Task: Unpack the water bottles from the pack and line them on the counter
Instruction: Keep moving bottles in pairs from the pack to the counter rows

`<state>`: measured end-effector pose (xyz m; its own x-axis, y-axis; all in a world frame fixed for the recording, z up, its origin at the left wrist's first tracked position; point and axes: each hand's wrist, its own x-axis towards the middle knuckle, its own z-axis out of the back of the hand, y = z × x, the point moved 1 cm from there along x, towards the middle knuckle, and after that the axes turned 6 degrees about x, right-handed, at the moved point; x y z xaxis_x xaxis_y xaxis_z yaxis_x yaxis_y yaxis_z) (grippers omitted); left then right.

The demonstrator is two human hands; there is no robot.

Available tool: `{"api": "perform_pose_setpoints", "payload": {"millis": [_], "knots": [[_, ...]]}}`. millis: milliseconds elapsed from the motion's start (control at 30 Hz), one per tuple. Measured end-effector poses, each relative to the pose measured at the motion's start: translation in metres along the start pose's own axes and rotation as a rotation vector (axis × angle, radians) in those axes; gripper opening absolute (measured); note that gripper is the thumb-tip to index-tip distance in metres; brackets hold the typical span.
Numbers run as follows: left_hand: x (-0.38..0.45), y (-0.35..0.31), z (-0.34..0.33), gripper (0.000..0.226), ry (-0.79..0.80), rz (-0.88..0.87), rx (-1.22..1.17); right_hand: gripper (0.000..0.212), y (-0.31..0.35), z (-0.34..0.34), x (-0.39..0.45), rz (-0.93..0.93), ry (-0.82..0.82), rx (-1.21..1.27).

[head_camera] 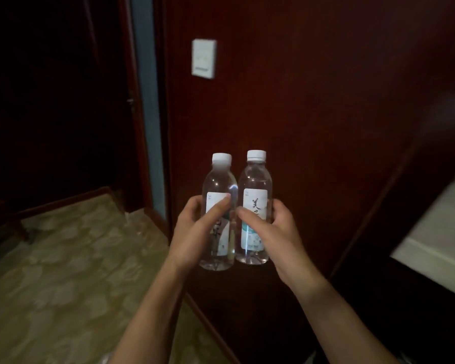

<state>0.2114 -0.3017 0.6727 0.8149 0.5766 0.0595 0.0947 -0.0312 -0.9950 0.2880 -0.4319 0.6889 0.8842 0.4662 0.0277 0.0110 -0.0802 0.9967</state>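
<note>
Dark red-brown wood panelling (313,101) filled the view ahead, with a pale counter surface (439,248) off to my right, nearer my right hand. I held two clear plastic water bottles upright, side by side and touching: my left hand (195,232) curled round the left bottle (218,185), my right hand (273,232) round the right bottle (255,179).

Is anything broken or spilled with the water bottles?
Nothing stands out. The left bottle in the left hand and the right bottle in the right hand are upright, side by side, white caps on, with no water spilled.
</note>
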Motion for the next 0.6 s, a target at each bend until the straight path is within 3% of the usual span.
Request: {"api": "perform_pose_setpoints", "payload": {"millis": [300, 600], "knots": [[-0.070, -0.081, -0.134, 0.051, 0.294, -0.330, 0.055, 0.046, 0.089, 0.140, -0.096, 0.283, -0.273, 0.018], [-0.127, -0.110, -0.235, 0.067, 0.586, -0.310, -0.054, 0.069, 0.136, 0.229, -0.188, 0.388, -0.560, -0.113]]}}
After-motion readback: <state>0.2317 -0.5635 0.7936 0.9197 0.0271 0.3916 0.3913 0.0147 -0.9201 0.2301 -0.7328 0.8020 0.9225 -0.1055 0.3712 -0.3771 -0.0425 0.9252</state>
